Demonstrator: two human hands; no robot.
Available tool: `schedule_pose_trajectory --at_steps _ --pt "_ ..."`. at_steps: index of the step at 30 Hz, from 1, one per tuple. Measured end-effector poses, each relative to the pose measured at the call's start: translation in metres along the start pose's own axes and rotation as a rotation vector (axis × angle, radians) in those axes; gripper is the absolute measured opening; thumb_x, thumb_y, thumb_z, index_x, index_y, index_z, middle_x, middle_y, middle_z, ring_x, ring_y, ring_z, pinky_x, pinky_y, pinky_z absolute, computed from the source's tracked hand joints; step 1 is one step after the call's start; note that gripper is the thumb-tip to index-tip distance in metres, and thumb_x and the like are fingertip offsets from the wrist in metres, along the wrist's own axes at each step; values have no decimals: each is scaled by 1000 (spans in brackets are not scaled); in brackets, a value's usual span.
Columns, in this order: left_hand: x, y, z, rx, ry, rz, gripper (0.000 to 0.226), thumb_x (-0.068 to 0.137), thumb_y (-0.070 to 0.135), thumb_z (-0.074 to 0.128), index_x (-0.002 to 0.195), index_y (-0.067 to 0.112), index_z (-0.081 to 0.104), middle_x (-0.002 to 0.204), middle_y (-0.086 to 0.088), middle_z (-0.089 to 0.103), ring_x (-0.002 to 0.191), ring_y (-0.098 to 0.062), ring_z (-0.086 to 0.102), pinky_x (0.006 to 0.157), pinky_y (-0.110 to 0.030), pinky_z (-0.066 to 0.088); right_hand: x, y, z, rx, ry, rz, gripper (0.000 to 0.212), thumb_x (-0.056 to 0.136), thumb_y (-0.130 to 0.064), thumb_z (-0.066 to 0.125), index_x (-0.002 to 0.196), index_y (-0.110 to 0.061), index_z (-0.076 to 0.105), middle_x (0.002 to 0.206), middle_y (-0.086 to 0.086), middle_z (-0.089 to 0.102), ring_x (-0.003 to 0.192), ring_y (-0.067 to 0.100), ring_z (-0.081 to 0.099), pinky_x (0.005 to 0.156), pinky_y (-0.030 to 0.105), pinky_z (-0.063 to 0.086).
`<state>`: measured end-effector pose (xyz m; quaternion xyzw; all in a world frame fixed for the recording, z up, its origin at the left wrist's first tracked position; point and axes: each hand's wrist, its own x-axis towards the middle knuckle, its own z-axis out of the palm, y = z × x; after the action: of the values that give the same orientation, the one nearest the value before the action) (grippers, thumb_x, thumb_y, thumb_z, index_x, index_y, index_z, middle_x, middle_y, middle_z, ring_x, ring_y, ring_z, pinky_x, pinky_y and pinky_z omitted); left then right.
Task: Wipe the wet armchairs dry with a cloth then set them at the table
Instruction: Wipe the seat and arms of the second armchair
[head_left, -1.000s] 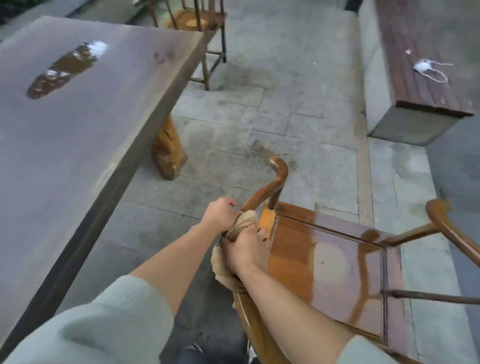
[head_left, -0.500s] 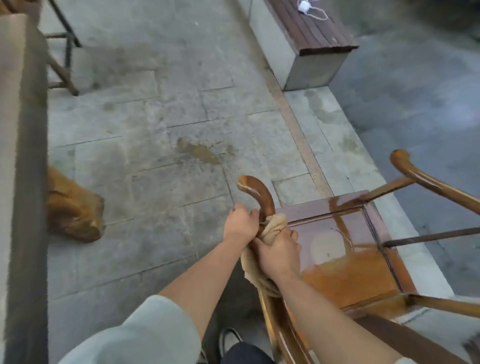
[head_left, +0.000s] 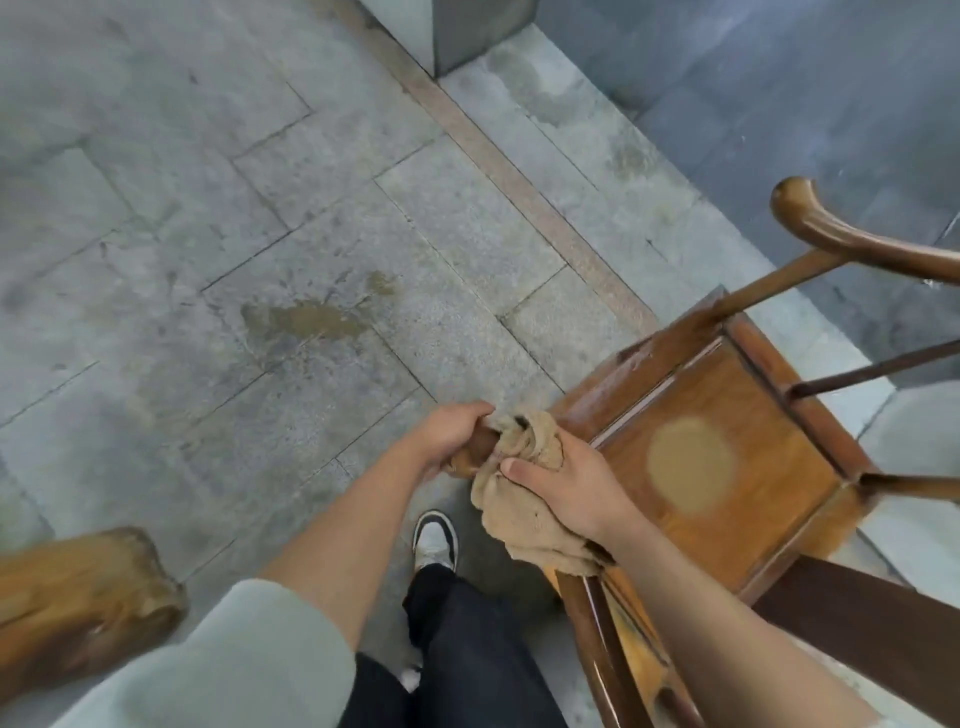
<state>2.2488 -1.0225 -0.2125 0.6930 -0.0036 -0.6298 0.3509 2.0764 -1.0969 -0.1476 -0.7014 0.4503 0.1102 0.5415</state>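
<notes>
A glossy brown wooden armchair (head_left: 727, 415) stands at the right, its flat seat bearing a pale round patch. My left hand (head_left: 452, 434) grips the curled end of the chair's near armrest. Right beside it, my right hand (head_left: 569, 486) presses a crumpled tan cloth (head_left: 524, 499) around the same armrest, with the cloth hanging down below my palm. The far armrest (head_left: 841, 244) curves up at the upper right. The table top is out of view.
A chunky wooden table leg (head_left: 78, 603) sits at the lower left. Grey stone paving (head_left: 260, 234) with a brown stain lies ahead. A grey bench base (head_left: 467, 31) stands at the top, and a step edge runs along the right. My shoe (head_left: 436, 535) is below my hands.
My view has swung right and tilted down, so the table top and the bench seat have left the frame. Both hands stay on the near armrest, the cloth now nearer its curled end.
</notes>
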Motion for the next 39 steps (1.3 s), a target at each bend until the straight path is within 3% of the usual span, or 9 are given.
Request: schedule_pose_trajectory --at_steps 2,6,10,15,19,25,30,33,39 --pt "3 -2 -5 -205 -136 -148 36 98 43 52 96 12 71 91 -14 72 77 -25 69 67 -34 56 17 -13 1 -87 -58 -8 38 79 -55 77 111 -38 67 102 -18 71 95 -3 64 84 23 51" --pt "22 -6 -28 -291 -42 -244 37 97 34 51 113 4 65 108 -20 64 101 -32 61 99 -45 48 52 -50 20 -435 -65 -104 52 75 -74 66 104 -32 62 92 -14 64 85 8 62 75 29 49" --pt "45 -9 -70 -186 112 -308 21 99 23 44 89 10 59 82 -13 59 66 -24 56 67 -34 46 71 -64 44 -481 40 -73 43 81 -66 63 92 -25 54 84 -5 61 87 27 65 69 35 40" --pt "92 49 -80 158 26 -270 21 99 16 36 81 15 47 51 1 37 36 -11 31 37 -16 25 123 -56 39 -112 372 372 45 88 -57 63 111 -18 60 110 11 69 102 36 65 75 36 45" --pt "117 87 -56 525 -3 -162 15 95 10 46 82 8 53 55 -10 46 41 -17 37 46 -18 28 127 -4 21 213 554 787 58 84 -64 66 118 -17 61 117 9 71 108 32 67 81 32 49" --pt "152 122 41 1019 -120 -96 13 93 8 49 88 -1 58 61 -15 55 50 -23 47 52 -25 33 92 99 -23 606 765 1091 55 101 -57 44 130 -12 57 134 17 57 121 36 59 98 36 48" --pt "166 140 174 1532 -249 389 14 95 21 50 92 11 60 85 -4 65 81 -26 61 72 -34 43 55 166 -47 935 1147 1352 63 105 -52 36 144 -3 34 134 28 56 123 42 55 93 42 44" --pt "160 139 257 1558 -420 650 14 99 20 48 98 12 59 83 0 62 90 -32 63 76 -36 45 32 195 -35 950 1395 1506 50 107 -45 34 145 -12 35 143 25 43 124 47 49 99 53 41" --pt "212 96 441 1795 -953 1152 33 97 25 51 126 13 60 117 -14 63 111 -37 58 94 -48 49 16 294 -28 940 1475 1939 54 102 -54 37 142 -19 45 145 19 38 129 46 40 109 58 31"
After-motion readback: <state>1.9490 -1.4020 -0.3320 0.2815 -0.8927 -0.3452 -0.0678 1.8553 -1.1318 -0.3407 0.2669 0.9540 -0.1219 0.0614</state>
